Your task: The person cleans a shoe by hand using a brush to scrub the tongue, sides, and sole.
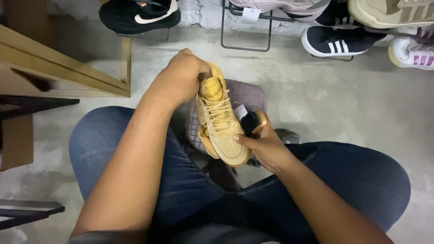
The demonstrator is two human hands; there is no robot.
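Tan suede covers the high-top sneaker you hold above your lap, over a mauve woven plastic stool on the concrete floor. Your left hand is closed tight around the collar, fingers tucked inside; your right hand is curled around a wooden brush with black bristles, which touches the shoe's side near the perforated toe. The nap looks soft and easily marked, so hard strokes could scuff it, and a loose grip on the collar could drop the shoe. Dark and pale sneakers sit on wire racks beyond.
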